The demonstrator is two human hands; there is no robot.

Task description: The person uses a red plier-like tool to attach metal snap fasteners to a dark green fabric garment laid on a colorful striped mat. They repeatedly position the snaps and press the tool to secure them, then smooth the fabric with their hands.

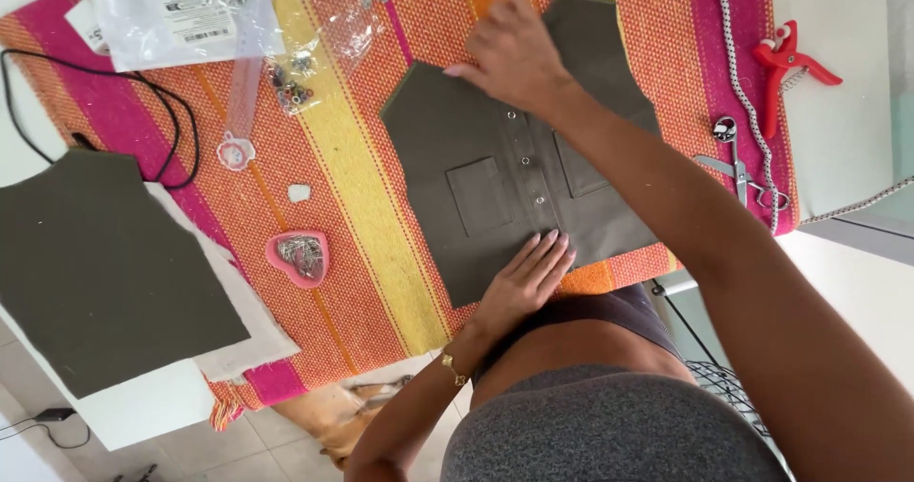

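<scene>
Fingers of our left hand (526,277) lie flat and spread on the olive vest panel (495,173), gripping nothing, at six o'clock. Our right hand (514,59) presses its top edge at twelve, fingers curled, nothing visibly held. The snap row runs twelve-to-six between both hands.

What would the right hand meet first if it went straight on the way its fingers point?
Probably the clear plastic bag of metal parts: the right hand points left over the olive fabric piece, though height is unclear.
</scene>
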